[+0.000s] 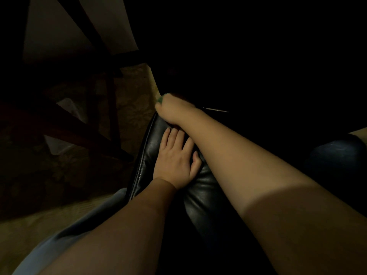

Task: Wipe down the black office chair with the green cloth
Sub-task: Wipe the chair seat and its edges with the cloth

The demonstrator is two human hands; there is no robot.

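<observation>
Centrally, green fabric cloth (160, 99) is clenched in right-hand grip (173, 110); black leather chair (148, 148) stretches downward beneath flattened left hand (175, 163).

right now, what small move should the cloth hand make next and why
Probably drag the right hand, which grips the green cloth at the far end of the black chair pad, back along the leather toward you. The left hand lies flat on the pad, steadying it.
</observation>
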